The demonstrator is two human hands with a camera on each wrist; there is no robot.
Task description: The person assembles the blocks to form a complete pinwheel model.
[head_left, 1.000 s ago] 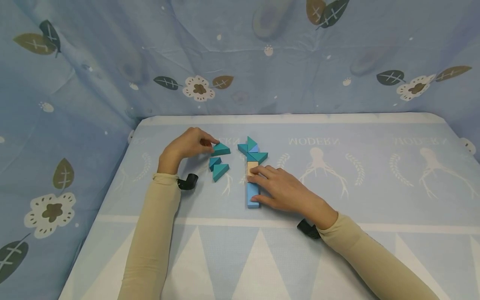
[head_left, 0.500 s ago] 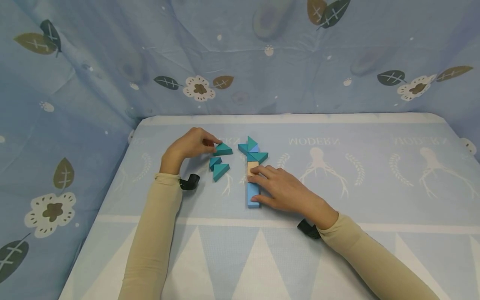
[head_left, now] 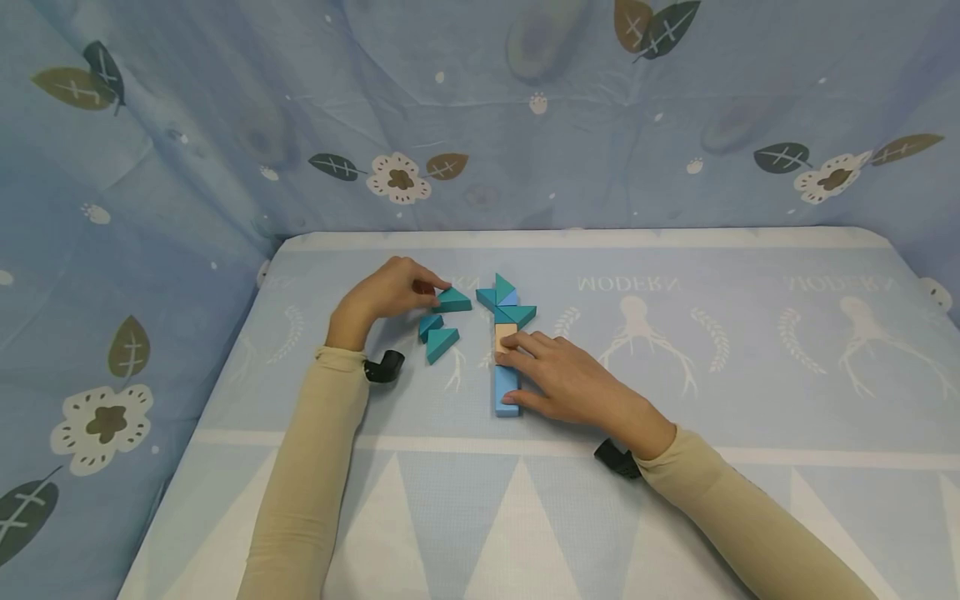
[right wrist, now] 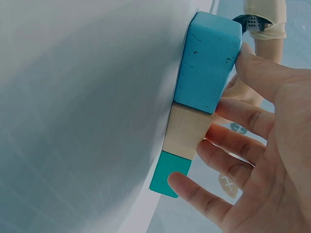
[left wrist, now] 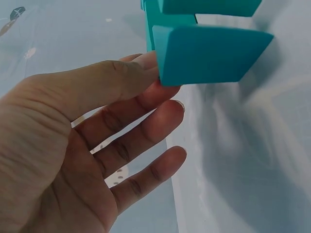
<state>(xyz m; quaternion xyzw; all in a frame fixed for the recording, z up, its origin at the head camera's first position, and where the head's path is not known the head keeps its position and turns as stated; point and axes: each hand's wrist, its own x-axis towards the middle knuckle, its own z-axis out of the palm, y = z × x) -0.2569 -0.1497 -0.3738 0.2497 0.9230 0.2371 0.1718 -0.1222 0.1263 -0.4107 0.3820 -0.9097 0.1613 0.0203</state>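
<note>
My left hand (head_left: 388, 290) pinches a teal triangular block (head_left: 454, 301) between thumb and index finger, low over the mat. In the left wrist view the other fingers are loosely spread, and teal blocks overlap the fingertips. My right hand (head_left: 558, 375) rests along a column of blocks, fingers relaxed. Its fingers lie at a natural-wood block (right wrist: 187, 130), with the thumb on a blue rectangular block (right wrist: 209, 63). Above the wood block, several teal triangles (head_left: 517, 314) and a light-blue triangle (head_left: 510, 298) form a pinwheel-like cluster. The held block is just left of that cluster.
Two loose teal blocks, a small one (head_left: 430, 324) and a larger triangle (head_left: 441, 342), lie below the left hand. The patterned mat (head_left: 735, 417) covers the table. Blue floral cloth (head_left: 562, 167) hangs behind and at the left. Black wrist cameras (head_left: 385, 367) sit at both wrists.
My left hand has slid slightly right, and the teal triangular block has moved with it toward the cluster. The right hand and the column of blocks stay in place.
</note>
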